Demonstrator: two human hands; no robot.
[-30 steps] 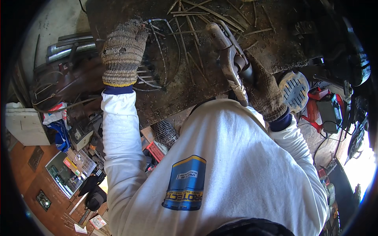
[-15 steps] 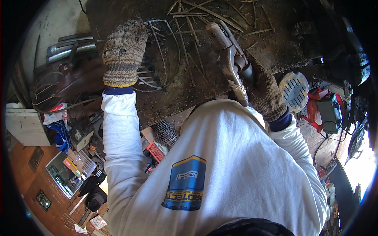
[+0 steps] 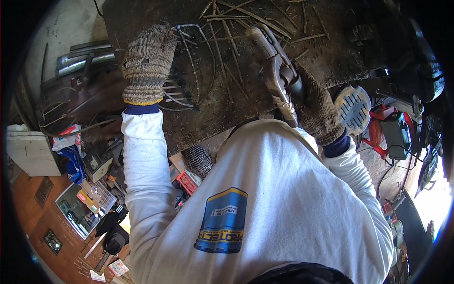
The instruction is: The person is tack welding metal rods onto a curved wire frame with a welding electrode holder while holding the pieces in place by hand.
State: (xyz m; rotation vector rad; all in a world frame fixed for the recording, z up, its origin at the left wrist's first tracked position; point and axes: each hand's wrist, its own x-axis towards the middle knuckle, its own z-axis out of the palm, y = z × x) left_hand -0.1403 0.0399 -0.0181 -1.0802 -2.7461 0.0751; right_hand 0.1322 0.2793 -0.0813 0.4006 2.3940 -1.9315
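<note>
My left hand (image 3: 147,64), in a worn knitted glove, is closed at the left side of a bent metal rod frame (image 3: 196,71). Short parallel rods show at the frame's lower left, and the glove hides the part it grips. Over the right half of the dark workbench (image 3: 241,106), my right hand (image 3: 318,106) is wrapped round a pair of locking pliers (image 3: 275,71). The pliers' worn metal body slants up and left, apart from the frame; the fingers are mostly hidden behind it.
Several thin metal rods (image 3: 231,35) lie scattered across the far bench. A round slotted disc (image 3: 353,110) is beside my right wrist, with a red and grey machine (image 3: 395,132) beyond. Metal bars and tubes (image 3: 85,61) lie at the left. A coil of wire (image 3: 198,160) sits below the bench edge.
My left hand and the frame have shifted very slightly left. The locking pliers in my right hand have also moved a touch to the left.
</note>
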